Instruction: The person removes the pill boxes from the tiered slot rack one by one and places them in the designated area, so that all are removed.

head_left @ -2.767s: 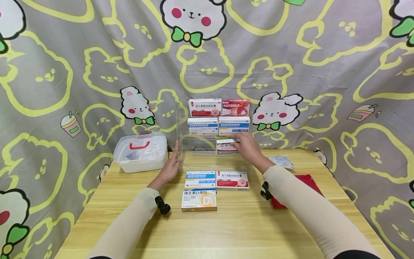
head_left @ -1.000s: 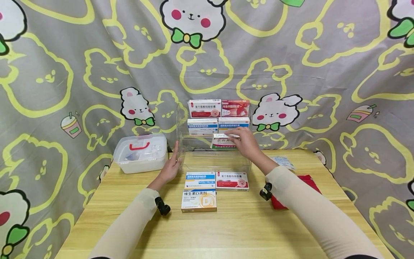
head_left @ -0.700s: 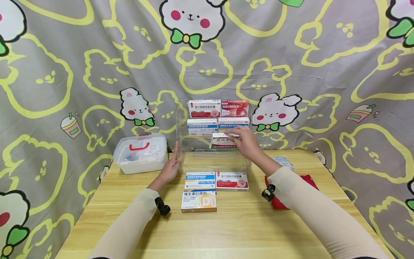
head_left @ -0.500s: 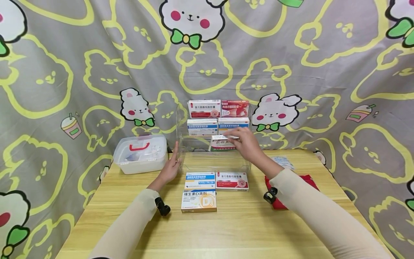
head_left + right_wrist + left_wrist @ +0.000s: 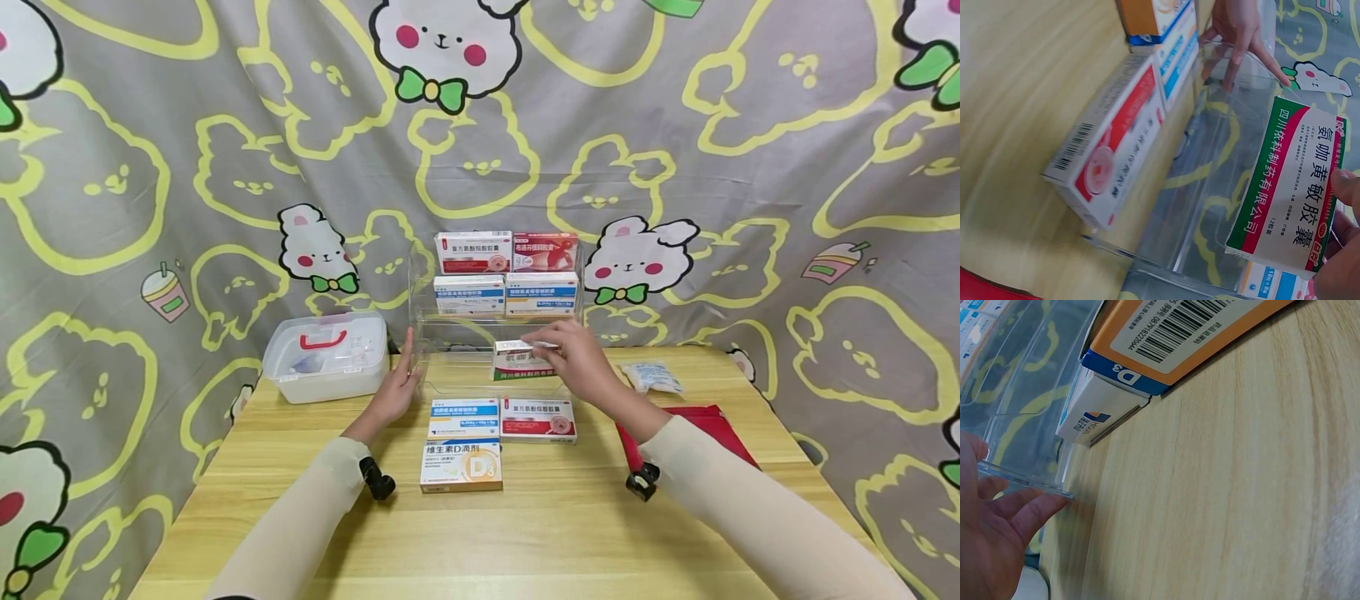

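Observation:
My right hand (image 5: 583, 362) pinches a white, green and dark-red medicine box (image 5: 513, 365) by its upper right part. That box stands nearly upright at the lowest tier of a clear display rack (image 5: 453, 377); whether it rests there cannot be told. In the right wrist view, thumb and fingers hold the medicine box (image 5: 1288, 187) along one edge. My left hand (image 5: 395, 385) presses the rack's left side with mostly straight fingers. The left wrist view shows the left hand (image 5: 988, 531) at the rack's clear edge.
White-red (image 5: 474, 252) and red (image 5: 546, 252) medicine boxes fill the top tier, two blue-white boxes (image 5: 468, 296) the second. Before the rack lie blue-white (image 5: 463, 419), white-red (image 5: 538, 419) and vitamin D (image 5: 461, 467) boxes. A lidded plastic case (image 5: 326, 367), a packet (image 5: 654, 377) and red pouch (image 5: 712, 433) flank it.
The right hand has lifted the medicine box out of the third tier and brought it down to the lowest tier. The left hand has stayed at the rack's side.

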Motion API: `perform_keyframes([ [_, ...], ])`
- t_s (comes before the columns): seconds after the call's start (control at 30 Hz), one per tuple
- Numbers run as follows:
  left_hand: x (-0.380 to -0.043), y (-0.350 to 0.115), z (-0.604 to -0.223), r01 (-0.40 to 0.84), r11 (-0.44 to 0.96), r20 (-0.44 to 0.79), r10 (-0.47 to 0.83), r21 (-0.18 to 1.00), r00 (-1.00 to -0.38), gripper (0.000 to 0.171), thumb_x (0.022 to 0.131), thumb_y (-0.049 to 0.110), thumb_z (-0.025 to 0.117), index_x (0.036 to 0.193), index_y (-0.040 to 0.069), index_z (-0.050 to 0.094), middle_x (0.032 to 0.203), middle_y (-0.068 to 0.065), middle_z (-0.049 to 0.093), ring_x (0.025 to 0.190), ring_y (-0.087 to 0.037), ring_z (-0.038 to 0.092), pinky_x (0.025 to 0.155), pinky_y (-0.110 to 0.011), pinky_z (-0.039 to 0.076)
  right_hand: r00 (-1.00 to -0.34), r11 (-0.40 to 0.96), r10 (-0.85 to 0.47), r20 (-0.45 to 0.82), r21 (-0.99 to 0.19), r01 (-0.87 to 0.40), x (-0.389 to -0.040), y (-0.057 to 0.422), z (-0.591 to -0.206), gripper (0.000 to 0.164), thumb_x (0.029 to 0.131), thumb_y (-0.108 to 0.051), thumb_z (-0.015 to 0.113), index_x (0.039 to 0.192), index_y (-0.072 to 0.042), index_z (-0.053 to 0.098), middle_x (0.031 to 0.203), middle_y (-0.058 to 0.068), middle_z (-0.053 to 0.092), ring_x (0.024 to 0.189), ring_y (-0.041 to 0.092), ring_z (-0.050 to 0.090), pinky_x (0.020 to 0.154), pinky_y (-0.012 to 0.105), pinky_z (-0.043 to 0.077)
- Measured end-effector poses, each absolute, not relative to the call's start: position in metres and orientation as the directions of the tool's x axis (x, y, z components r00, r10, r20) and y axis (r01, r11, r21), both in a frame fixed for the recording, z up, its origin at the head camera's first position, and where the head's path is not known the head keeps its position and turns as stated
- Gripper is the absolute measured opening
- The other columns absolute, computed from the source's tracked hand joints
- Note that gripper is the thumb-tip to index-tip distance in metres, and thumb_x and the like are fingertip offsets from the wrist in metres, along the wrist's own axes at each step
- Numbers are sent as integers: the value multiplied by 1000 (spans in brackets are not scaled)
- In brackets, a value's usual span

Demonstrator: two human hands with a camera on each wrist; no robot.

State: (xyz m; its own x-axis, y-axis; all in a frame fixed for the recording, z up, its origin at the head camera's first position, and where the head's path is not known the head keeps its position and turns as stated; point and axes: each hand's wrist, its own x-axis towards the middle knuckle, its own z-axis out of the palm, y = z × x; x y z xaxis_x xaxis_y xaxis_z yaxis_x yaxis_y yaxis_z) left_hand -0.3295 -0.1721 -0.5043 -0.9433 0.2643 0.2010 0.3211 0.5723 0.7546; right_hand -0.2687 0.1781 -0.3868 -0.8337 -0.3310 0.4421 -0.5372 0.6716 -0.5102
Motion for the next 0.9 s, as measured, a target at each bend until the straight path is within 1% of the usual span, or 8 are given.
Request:
perform_keyframes([
  [0.1,-329,-172,-504,320,568,201,263,758,-944,85,110,12,44,162,43,-17,173,-8,2,151,-46,26,119,-63,27,-832,675,-338,440,-502,-540,-263,180,-394,25,97,-14,72,121,-17,78,112,4,72,104,24,58,82,42,50],
  [0.27,-329,-172,-505,316,568,197,261,760,-945,85,111,13,43,161,45,-18,173,-9,3,151,-47,26,119,-63,26,-852,693,-338,399,-508,-512,-254,184,-408,25,96,-13,73,120,-17,79,108,3,71,99,22,58,81,40,50],
  [0.43,-329,-172,-505,325,569,206,265,755,-942,87,110,11,43,161,45,-19,173,-11,3,149,-48,28,118,-64,28,-862,707,-357,359,-500,-501,-246,189,-427,24,97,-13,72,120,-15,79,109,2,72,101,22,61,84,42,55],
  [0.63,-330,-173,-507,318,564,200,262,762,-944,87,110,12,43,160,49,-18,173,-10,5,149,-47,29,117,-64,29,-862,716,-381,335,-483,-504,-240,194,-449,22,96,-11,72,117,-14,79,103,1,71,100,22,63,84,43,56],
  [0.77,-331,-174,-508,310,563,193,259,766,-946,86,111,14,43,158,52,-18,173,-7,4,151,-45,27,118,-64,28,-869,723,-393,301,-483,-494,-238,196,-462,21,97,-13,71,117,-14,79,107,1,74,105,24,64,89,44,56],
  [0.9,-331,-174,-508,312,563,194,261,765,-946,85,111,14,42,158,52,-18,173,-8,4,151,-45,27,118,-64,28,-863,716,-415,287,-482,-505,-237,196,-473,20,98,-13,71,116,-13,79,110,1,75,107,25,65,93,47,55],
])
